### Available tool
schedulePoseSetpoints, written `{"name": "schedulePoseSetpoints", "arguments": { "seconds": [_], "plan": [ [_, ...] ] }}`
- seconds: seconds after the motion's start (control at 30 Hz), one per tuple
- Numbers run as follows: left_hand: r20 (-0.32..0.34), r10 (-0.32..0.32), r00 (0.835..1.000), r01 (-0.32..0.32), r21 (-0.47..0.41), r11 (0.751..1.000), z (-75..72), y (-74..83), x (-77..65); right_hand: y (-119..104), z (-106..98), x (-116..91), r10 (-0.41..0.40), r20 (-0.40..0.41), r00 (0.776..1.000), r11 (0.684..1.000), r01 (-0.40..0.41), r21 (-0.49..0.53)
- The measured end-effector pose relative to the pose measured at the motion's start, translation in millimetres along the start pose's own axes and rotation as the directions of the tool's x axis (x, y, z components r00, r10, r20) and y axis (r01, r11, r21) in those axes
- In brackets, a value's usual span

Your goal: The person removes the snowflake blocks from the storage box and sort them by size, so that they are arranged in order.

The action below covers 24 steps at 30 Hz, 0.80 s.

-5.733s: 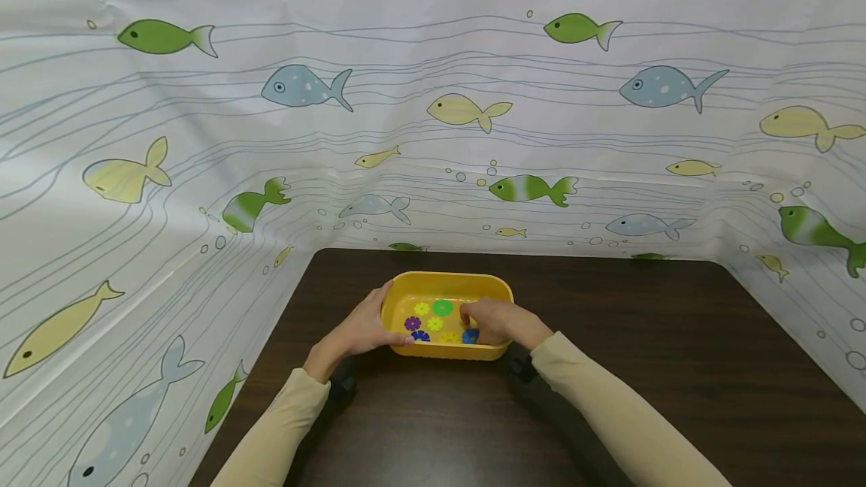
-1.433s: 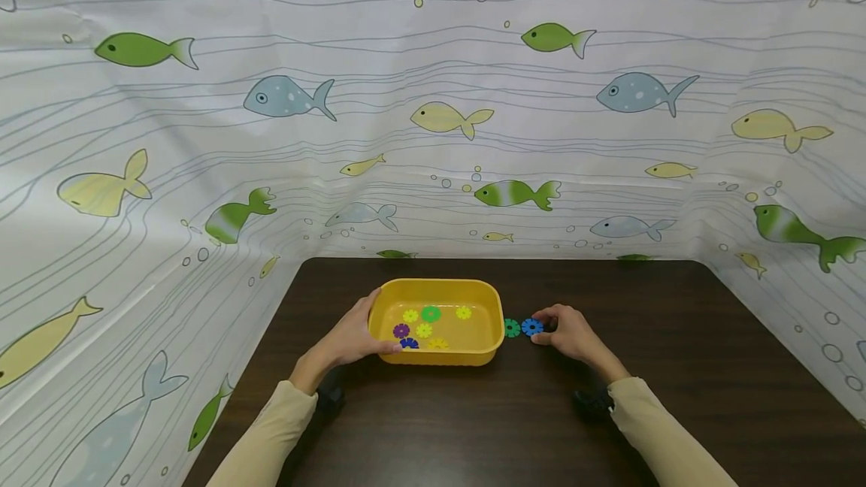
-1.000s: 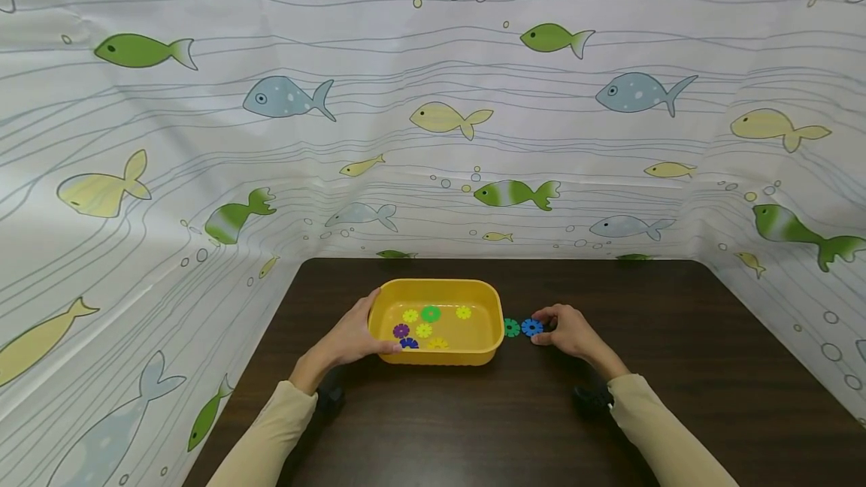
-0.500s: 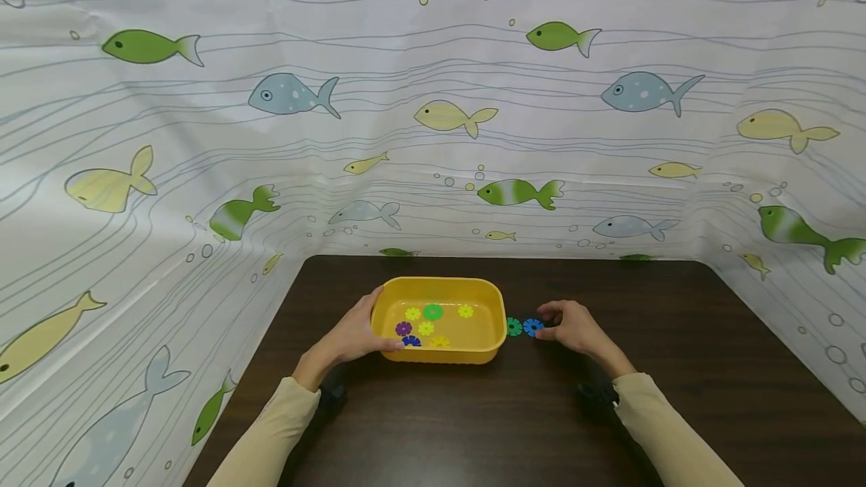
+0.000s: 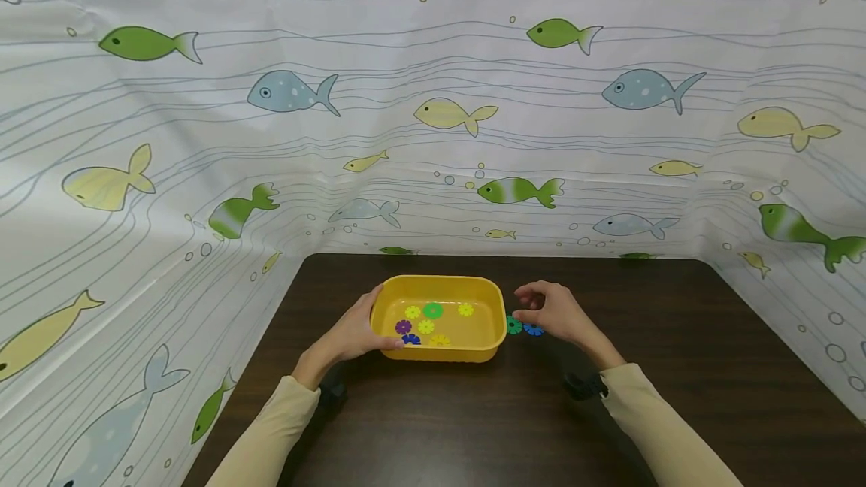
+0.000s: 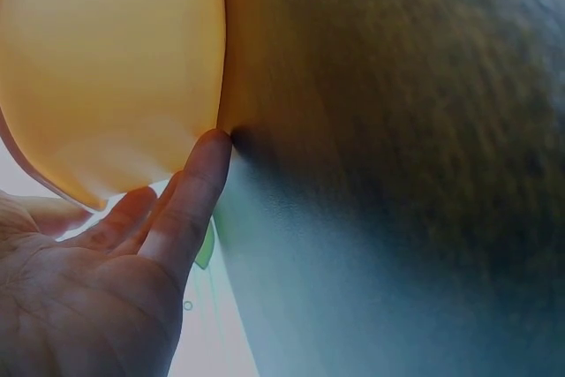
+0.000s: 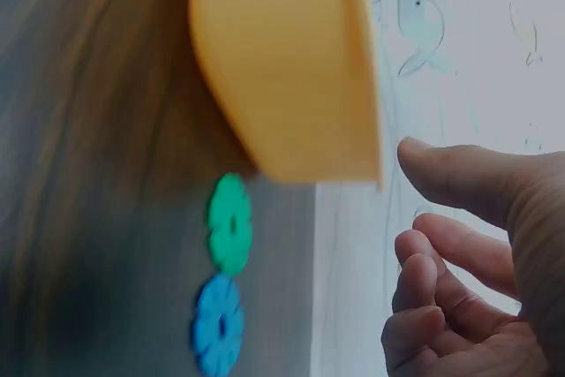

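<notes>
1. The left hand (image 5: 350, 331) holds the left end of the yellow basin (image 5: 443, 354), thumb over the front rim, fingers against the outside wall. It has hold of nothing else.
2. The basin sits upright on the surface (image 5: 446, 412). It looks like thin, smooth plastic: probably light, fairly stiff and apt to slide if bumped. The rim seems the best place to steady it.
3. Inside, towards the left, lie a purple disc (image 5: 403, 327) and a dark blue disc (image 5: 411, 339), the latter partly hidden by the front wall.
4. Next come two lime discs (image 5: 413, 312), a bright green disc (image 5: 433, 310) and a yellow disc (image 5: 440, 340) near the front wall; another lime piece (image 5: 466, 310) lies farther right.
5. Outside, just beside the basin's right end, lies a teal-green disc (image 5: 515, 325), with a blue disc (image 5: 534, 330) next to it, edge to edge; whether their notches interlock, I cannot tell. Such discs should be light, firm and hard to break, but thin and perhaps slippery when flat; pinching opposite notched edges seems surest.
6. The right hand (image 5: 556, 314) hovers over this pair, thumb and forefinger apart, other fingers loosely bent, holding nothing.
</notes>
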<state>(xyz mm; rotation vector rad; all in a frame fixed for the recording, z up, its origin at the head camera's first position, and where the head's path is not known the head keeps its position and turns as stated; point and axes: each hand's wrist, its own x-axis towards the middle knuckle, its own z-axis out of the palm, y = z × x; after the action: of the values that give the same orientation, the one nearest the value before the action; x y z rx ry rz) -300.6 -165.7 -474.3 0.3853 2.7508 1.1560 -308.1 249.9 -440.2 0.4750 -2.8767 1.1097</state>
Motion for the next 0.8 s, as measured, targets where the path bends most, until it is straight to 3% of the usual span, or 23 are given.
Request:
{"name": "schedulePoseSetpoints", "arguments": {
  "seconds": [0.37,0.67,0.8],
  "plan": [
    [-0.007,-0.026,1.000,0.026,-0.011,1.000,-0.7,3.1,-1.5,-45,28,15,-0.151,0.062,0.987,0.988,0.152,-0.003],
    [-0.008,-0.009,1.000,0.009,-0.003,1.000,-0.2,1.1,-2.2,-74,50,28,-0.173,0.164,0.971,0.983,0.180,-0.032],
    [-0.011,-0.002,1.000,0.002,-0.013,1.000,-0.8,3.0,-2.2,-83,57,34,-0.194,0.227,0.954,0.976,0.211,-0.052]
  ]
}}
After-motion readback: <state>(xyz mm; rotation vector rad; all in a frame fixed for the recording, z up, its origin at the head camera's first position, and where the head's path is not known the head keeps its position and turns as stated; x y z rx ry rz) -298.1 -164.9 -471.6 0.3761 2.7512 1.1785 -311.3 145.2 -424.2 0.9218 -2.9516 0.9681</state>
